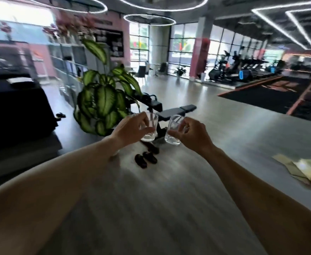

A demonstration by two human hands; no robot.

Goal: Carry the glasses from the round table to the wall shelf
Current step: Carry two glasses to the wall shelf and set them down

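Observation:
My left hand (130,128) grips a clear glass (151,128) from its left side, fingers wrapped round the rim. My right hand (191,133) holds a second clear glass (173,130) the same way from its right side. Both glasses are upright, side by side at chest height in front of me, over the open grey floor. A white shelf unit (68,57) stands against the wall at the far left, blurred. The round table is not in view.
A large green potted plant (103,100) stands just left of my hands. A black workout bench (169,111) lies behind the glasses, dark slippers (145,159) on the floor below. A black counter (16,103) fills the left; treadmills (243,70) stand far right.

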